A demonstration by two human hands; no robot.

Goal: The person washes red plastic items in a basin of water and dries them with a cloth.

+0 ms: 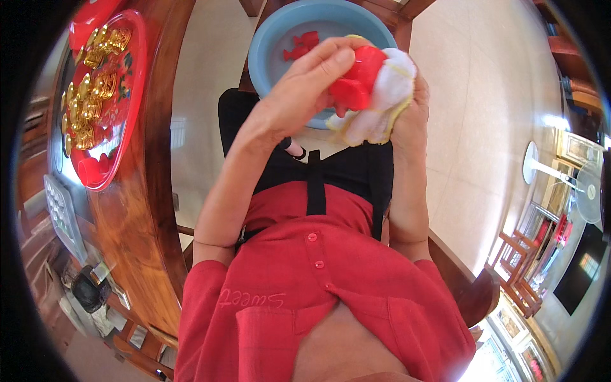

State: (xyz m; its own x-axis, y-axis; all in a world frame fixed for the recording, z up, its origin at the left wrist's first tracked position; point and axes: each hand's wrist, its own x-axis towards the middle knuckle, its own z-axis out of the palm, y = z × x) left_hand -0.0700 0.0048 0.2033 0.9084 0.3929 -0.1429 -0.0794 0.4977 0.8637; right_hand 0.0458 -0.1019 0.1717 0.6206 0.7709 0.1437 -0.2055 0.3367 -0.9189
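Note:
My left hand (308, 83) grips a shiny red plastic piece (360, 79), shaped like a small cup; fingers cover part of it. A white cloth with yellow edging (394, 81) is bunched in my right hand (416, 107) and presses against the red piece's right side. The cloth hides most of the right fingers. Both hands are raised over the near side of a light-blue plastic basin (262, 71). Inside the basin, several small red pieces (301, 45) lie in what looks like cloudy water.
A wooden table (124, 219) on the left bears a red oval tray (136, 90) with several gold goblet-like cups (88, 102) and a red cup (90, 171). The basin rests on a wooden seat (405, 31). A standing fan (587, 191) and wooden chairs (518, 272) are at the right.

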